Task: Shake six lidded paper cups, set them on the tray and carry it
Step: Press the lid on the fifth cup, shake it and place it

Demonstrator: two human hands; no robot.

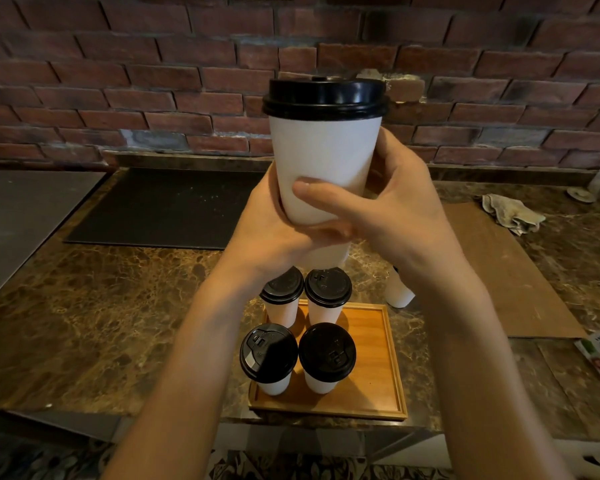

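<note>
Holding one cup above tray

Grips a white paper cup (321, 161), black-lidded and upright, in left hand (274, 233) and right hand (395, 206) together. Shows four lidded cups (327, 353) standing two by two on the wooden tray (378, 362). Shows a sixth cup (399, 294) on the marble counter (118, 306), just beside the tray's far right corner.

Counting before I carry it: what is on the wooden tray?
Four lidded cups stand on the left half of the tray; its right half is bare wood. Lids hide the cups' contents.
</note>
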